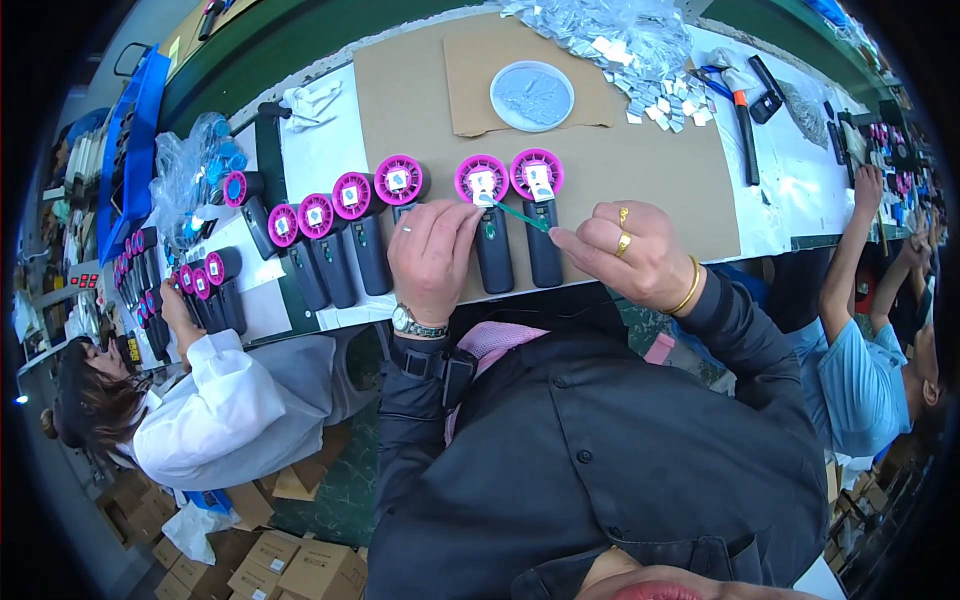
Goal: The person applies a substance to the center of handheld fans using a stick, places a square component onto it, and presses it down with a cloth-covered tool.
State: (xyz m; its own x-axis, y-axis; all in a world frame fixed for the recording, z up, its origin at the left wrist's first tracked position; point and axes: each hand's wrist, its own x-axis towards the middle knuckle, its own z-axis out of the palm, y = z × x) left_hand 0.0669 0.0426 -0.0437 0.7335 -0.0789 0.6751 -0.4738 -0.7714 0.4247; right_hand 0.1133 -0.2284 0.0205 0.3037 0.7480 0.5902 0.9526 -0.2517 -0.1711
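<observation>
My right hand (632,255) pinches a thin green stick (522,216) that slants left toward a small white square piece (482,184). That piece lies on the pink round head of a dark-handled handheld fan (494,250). My left hand (432,255) is closed beside the same fan, fingertips by the stick's tip; whatever they hold is too small to make out. Close on the right lies a second pink-headed fan (543,245) with a white piece on it. Left of my left hand, several similar fans stand in a row, one (398,180) partly behind the hand.
A round white dish of grey paste (532,95) sits on cardboard (462,80) at the back. Right of it are many small grey-white squares (668,105) and an orange-handled hammer (746,140). One co-worker (220,400) sits at left, handling more fans; another (865,370) is at right.
</observation>
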